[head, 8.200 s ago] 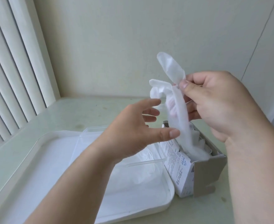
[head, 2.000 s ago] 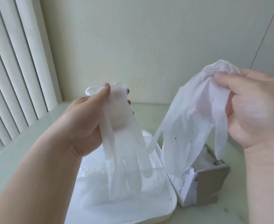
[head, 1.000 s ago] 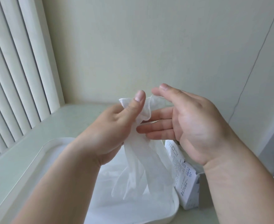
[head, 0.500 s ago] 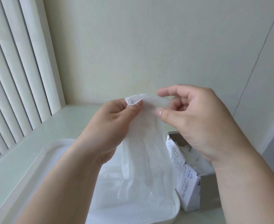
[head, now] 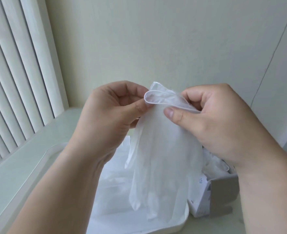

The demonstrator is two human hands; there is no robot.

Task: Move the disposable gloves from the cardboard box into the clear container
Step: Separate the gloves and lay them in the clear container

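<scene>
Translucent white disposable gloves (head: 163, 149) hang fingers-down in front of me, held up by their cuffs. My left hand (head: 110, 114) pinches the left side of the cuff between thumb and fingers. My right hand (head: 208, 119) pinches the right side, thumb on the front. The gloves dangle over the clear container (head: 115, 191), which is largely hidden behind them. The cardboard box (head: 222, 193) stands at the lower right with more gloves (head: 213, 164) bulging from its open top.
The clear container sits on a white tray (head: 51, 149) on a pale counter (head: 26, 162). Vertical blinds (head: 16, 68) fill the left side and a plain wall rises behind. The box rests beside the tray's right edge.
Both hands have spread the cuff slightly wider, so its rolled rim now shows as an open loop. My right thumb has shifted onto the front of the glove.
</scene>
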